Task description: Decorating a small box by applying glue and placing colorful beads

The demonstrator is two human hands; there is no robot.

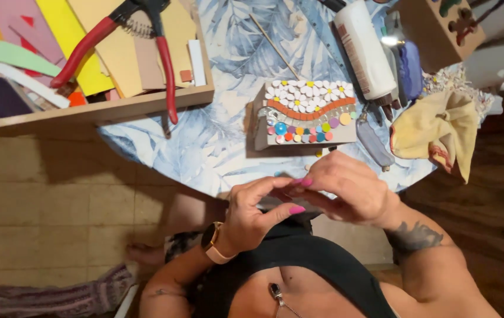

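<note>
A person is sitting at a table draped in a pale blue leaf-print cloth [228, 135], looking down at their own two hands.

At far left, a shallow wooden tray [116, 109] is holding sheets of coloured tile [75, 35] in yellow, tan, pink, green and white. Red-handled nippers [128, 41] are lying across it, one handle sticking out over the tray's front edge.

Toward the middle, the left hand [252, 215], wearing a watch on a pale strap, is meeting the right hand [346, 191] just below the table's near edge. The fingertips of both hands are pinching together around something small. It is mostly hidden between the fingers, so what it is cannot be told.

Just beyond the hands, a small grey mosaic block [308, 115] is standing on the cloth. Its upper part is already covered in white petal shapes with yellow dots, an orange wavy band is running across it, and rows of round coloured beads are sitting below. A bare grey strip is showing along the bottom, so the piece looks largely covered but not finished. A thin wooden stick [275, 47] is lying behind it.

To the right, a white glue bottle [367, 50] with a brown label panel is lying on its side, nozzle pointing toward the person. Beside it are a bluish container [411, 68] and a crumpled yellow cloth [440, 129]. At top right, a brown cardboard box [440, 26] is resting.
</note>
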